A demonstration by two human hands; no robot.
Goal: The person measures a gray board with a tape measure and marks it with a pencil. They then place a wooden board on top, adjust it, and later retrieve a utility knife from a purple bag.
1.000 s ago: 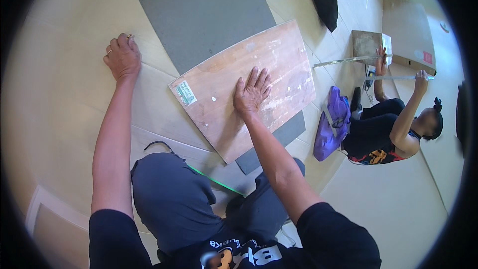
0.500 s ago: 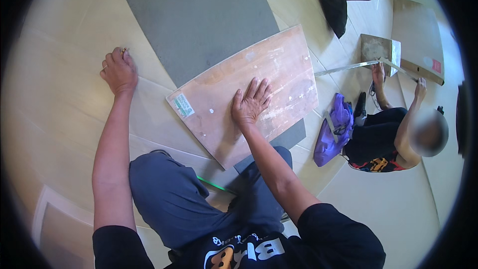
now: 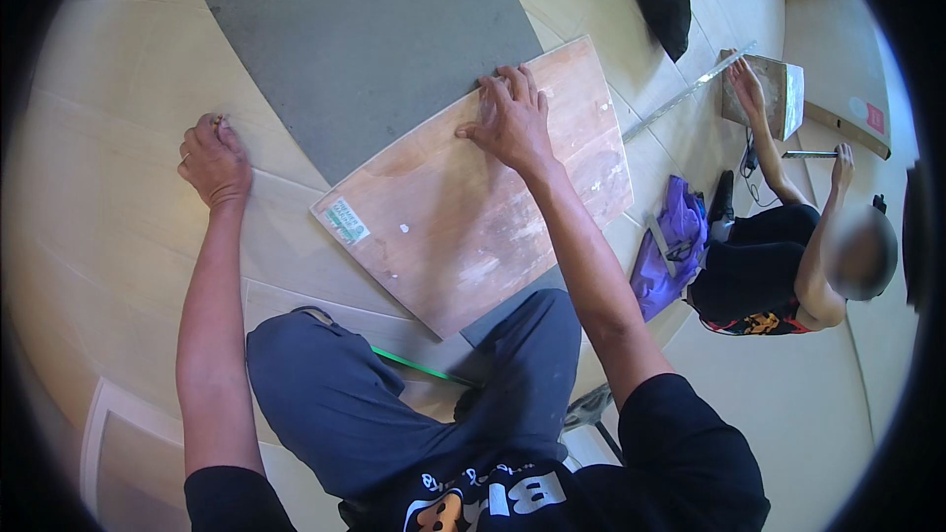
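Depicts a wooden board (image 3: 443, 227) lying aslant over a grey sheet (image 3: 365, 39) on the tiled floor (image 3: 108, 187), beyond the bent legs (image 3: 335, 394), with a green-and-white label (image 3: 344, 221) at the left corner. Shows the left hand (image 3: 215, 163) clenched around a small object (image 3: 218, 121), too small to identify, left of the board; cannot tell contact with the floor. Shows the right hand (image 3: 517, 128) unclenched, fingers bent at the board's far edge, thumb spread. Includes, at right, a seated co-worker (image 3: 749, 266) handling 2 thin strips (image 3: 680, 99) near a purple bundle (image 3: 680, 227).
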